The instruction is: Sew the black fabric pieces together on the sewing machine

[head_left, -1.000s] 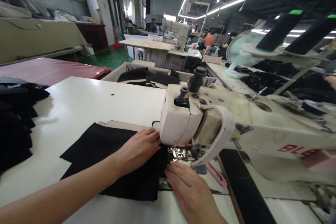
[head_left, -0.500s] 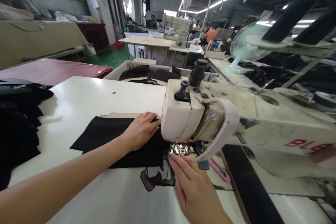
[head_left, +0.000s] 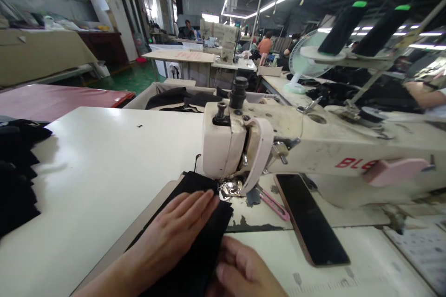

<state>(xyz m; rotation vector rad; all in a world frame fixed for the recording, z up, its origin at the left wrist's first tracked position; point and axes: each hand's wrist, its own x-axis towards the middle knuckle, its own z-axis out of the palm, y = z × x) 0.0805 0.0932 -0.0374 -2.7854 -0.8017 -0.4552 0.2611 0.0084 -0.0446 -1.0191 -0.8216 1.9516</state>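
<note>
left hand (head_left: 177, 232) flat, fingers spread on black fabric (head_left: 205, 229) at presser foot (head_left: 230, 189), right hand (head_left: 240, 271) pinching fabric's near edge, sewing machine (head_left: 278, 148) above

Two hands (head_left: 174, 234), two thread cones (head_left: 343, 25)

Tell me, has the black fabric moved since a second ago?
Yes. The black fabric has swung from lying out to the left of the sewing machine head to running toward the person, under the left hand.
</note>
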